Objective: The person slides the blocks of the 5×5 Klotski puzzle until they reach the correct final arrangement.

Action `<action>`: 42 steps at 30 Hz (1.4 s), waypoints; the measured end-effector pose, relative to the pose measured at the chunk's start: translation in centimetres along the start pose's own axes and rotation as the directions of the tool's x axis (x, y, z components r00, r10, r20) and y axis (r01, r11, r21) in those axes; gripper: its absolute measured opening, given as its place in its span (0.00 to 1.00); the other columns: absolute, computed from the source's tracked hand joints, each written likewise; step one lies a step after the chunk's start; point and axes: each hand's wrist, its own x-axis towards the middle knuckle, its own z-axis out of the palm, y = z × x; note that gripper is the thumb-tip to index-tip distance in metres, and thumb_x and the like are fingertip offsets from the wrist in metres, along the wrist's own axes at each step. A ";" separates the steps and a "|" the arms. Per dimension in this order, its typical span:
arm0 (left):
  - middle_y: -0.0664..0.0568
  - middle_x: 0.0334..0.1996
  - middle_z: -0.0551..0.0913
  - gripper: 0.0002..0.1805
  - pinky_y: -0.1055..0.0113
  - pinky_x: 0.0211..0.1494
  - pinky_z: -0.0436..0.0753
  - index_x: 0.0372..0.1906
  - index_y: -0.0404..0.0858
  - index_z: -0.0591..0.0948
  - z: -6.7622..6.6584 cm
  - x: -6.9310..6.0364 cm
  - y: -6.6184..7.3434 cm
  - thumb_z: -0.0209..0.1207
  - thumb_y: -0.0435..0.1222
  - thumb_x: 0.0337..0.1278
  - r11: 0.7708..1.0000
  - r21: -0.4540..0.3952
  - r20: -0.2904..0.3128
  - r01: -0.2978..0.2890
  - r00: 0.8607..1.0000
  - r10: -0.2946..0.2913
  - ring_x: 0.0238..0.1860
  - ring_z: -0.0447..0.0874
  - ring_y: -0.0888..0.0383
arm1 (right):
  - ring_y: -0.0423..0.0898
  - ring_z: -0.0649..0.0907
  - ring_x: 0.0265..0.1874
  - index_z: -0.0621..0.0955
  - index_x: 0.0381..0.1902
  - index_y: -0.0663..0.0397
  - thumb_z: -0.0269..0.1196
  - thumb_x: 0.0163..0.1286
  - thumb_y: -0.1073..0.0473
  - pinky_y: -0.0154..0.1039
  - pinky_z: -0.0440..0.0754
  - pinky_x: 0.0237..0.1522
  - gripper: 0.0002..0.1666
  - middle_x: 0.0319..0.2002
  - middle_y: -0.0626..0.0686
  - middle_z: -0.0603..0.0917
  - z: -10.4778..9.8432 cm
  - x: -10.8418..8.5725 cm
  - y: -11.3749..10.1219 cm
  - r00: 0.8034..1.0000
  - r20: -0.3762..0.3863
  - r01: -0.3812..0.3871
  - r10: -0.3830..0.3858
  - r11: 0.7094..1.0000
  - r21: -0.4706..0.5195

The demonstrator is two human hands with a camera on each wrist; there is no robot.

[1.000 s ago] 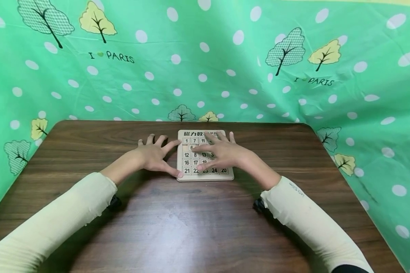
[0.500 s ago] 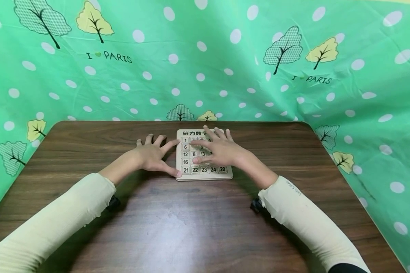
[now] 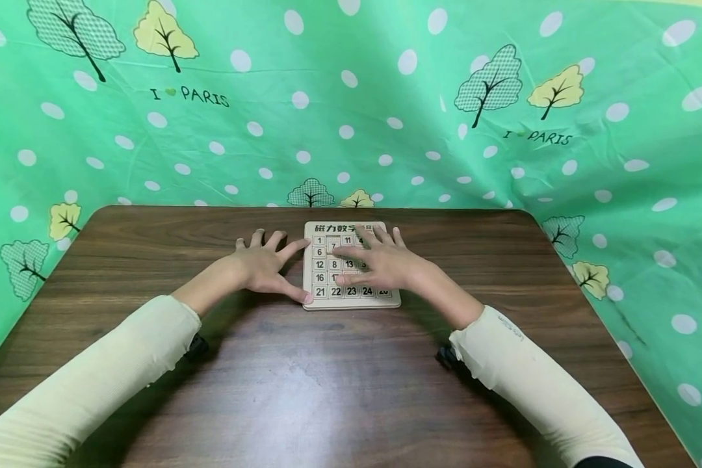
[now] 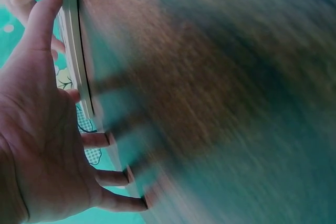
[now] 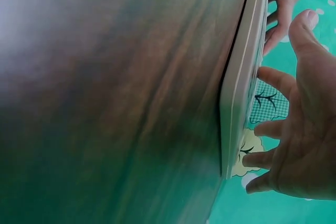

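A pale number sliding puzzle (image 3: 351, 303) lies flat near the table's far side, its numbered tiles in rows under a printed heading. My left hand (image 3: 260, 266) has spread fingers, with the thumb at the puzzle's lower left corner and the index finger at its upper left edge. My right hand (image 3: 389, 263) reaches over the right part, fingers spread, hiding several tiles. Its index fingertip is at the tile 7 (image 3: 333, 246), which sits lower than its row, with a gap above. The tile 6 (image 3: 319, 252) is in the left column. In the right wrist view the puzzle's edge (image 5: 239, 77) stands beside the fingers.
The dark wood-grain table (image 3: 304, 383) stretches in front of the puzzle and to both sides. Behind it hangs a green cloth (image 3: 304, 130) with white dots and printed trees. Pale sleeves (image 3: 105, 364) cover both forearms.
The tile 6 has slid left into the left column. Then the tile 7 has come down part of the way under the right index finger. The left hand has stayed in place.
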 end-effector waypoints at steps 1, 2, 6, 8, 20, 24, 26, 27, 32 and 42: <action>0.36 0.93 0.48 0.73 0.10 0.82 0.51 0.95 0.66 0.45 0.0 0.0 0.0 0.63 0.87 0.48 1.000 0.002 -0.001 0.001 1.000 -0.001 0.89 0.40 0.14 | 0.77 0.43 0.91 0.65 0.89 0.16 0.55 0.79 0.16 0.81 0.36 0.88 0.47 0.95 0.61 0.42 0.0 -0.2 -0.1 1.000 0.006 0.001 -0.001 1.000 -0.001; 0.37 0.93 0.48 0.73 0.10 0.82 0.51 0.94 0.66 0.45 0.0 0.0 0.0 0.63 0.86 0.48 1.000 0.003 -0.002 0.003 1.000 -0.003 0.89 0.40 0.14 | 0.77 0.43 0.92 0.65 0.89 0.17 0.56 0.78 0.16 0.81 0.36 0.88 0.47 0.95 0.61 0.42 0.1 -0.4 -0.2 1.000 0.010 0.003 -0.003 1.000 -0.006; 0.37 0.93 0.48 0.73 0.11 0.82 0.51 0.94 0.67 0.45 0.0 -0.1 0.0 0.63 0.87 0.48 1.000 0.006 -0.007 0.010 1.000 -0.010 0.89 0.40 0.15 | 0.76 0.42 0.92 0.65 0.90 0.19 0.56 0.79 0.17 0.81 0.36 0.88 0.48 0.95 0.61 0.43 0.2 -0.9 -0.4 1.000 0.014 0.018 -0.018 1.000 -0.012; 0.37 0.93 0.48 0.73 0.11 0.83 0.50 0.94 0.67 0.45 0.1 -0.1 0.0 0.63 0.87 0.48 1.000 0.004 -0.008 0.011 1.000 -0.011 0.89 0.40 0.15 | 0.76 0.42 0.92 0.65 0.90 0.19 0.55 0.79 0.17 0.81 0.36 0.88 0.47 0.95 0.61 0.43 0.2 -1.0 -0.3 1.000 0.011 0.023 -0.023 1.000 -0.014; 0.38 0.94 0.46 0.73 0.11 0.83 0.48 0.94 0.69 0.44 0.2 0.0 0.1 0.63 0.87 0.47 1.000 -0.004 -0.001 0.016 1.000 -0.016 0.90 0.37 0.16 | 0.78 0.45 0.91 0.64 0.91 0.22 0.52 0.83 0.19 0.81 0.35 0.88 0.46 0.95 0.63 0.42 -0.7 -0.1 2.4 0.999 -0.031 -0.042 0.043 0.999 0.029; 0.38 0.94 0.46 0.73 0.11 0.83 0.48 0.94 0.68 0.44 0.2 0.0 0.0 0.63 0.87 0.48 1.000 -0.004 0.006 0.016 1.000 -0.016 0.90 0.37 0.16 | 0.78 0.44 0.91 0.64 0.91 0.21 0.51 0.82 0.18 0.81 0.34 0.88 0.46 0.95 0.63 0.41 -0.6 0.3 2.8 0.998 -0.014 -0.053 0.054 0.998 0.036; 0.38 0.94 0.46 0.73 0.11 0.83 0.48 0.94 0.68 0.44 0.2 0.0 -0.1 0.63 0.87 0.48 1.000 -0.004 0.009 0.015 1.000 -0.015 0.90 0.37 0.15 | 0.77 0.44 0.92 0.63 0.91 0.20 0.52 0.82 0.17 0.81 0.33 0.88 0.46 0.95 0.63 0.41 -0.5 0.6 2.5 0.999 -0.010 -0.050 0.051 0.998 0.038; 0.38 0.94 0.46 0.73 0.11 0.83 0.48 0.94 0.68 0.44 0.1 0.0 -0.1 0.64 0.87 0.48 1.000 -0.005 0.010 0.015 1.000 -0.015 0.90 0.37 0.15 | 0.77 0.43 0.91 0.63 0.91 0.20 0.53 0.82 0.19 0.81 0.33 0.88 0.46 0.95 0.63 0.41 -0.6 0.6 2.2 0.999 -0.007 -0.048 0.049 0.998 0.040; 0.38 0.94 0.46 0.73 0.10 0.82 0.48 0.94 0.69 0.43 0.1 0.2 0.0 0.63 0.87 0.48 1.000 -0.001 0.015 0.015 1.000 -0.015 0.89 0.37 0.15 | 0.77 0.43 0.92 0.62 0.91 0.18 0.53 0.80 0.17 0.79 0.33 0.88 0.48 0.95 0.62 0.41 -0.5 1.1 1.2 0.999 0.001 -0.034 0.034 0.999 0.040; 0.37 0.94 0.45 0.73 0.10 0.82 0.47 0.94 0.69 0.42 0.2 0.0 -0.1 0.62 0.88 0.47 1.000 -0.008 0.023 0.021 1.000 -0.021 0.90 0.36 0.15 | 0.77 0.44 0.92 0.65 0.90 0.19 0.52 0.82 0.18 0.80 0.33 0.88 0.45 0.95 0.62 0.42 -1.0 -0.1 2.5 0.999 -0.037 -0.039 0.040 0.998 0.047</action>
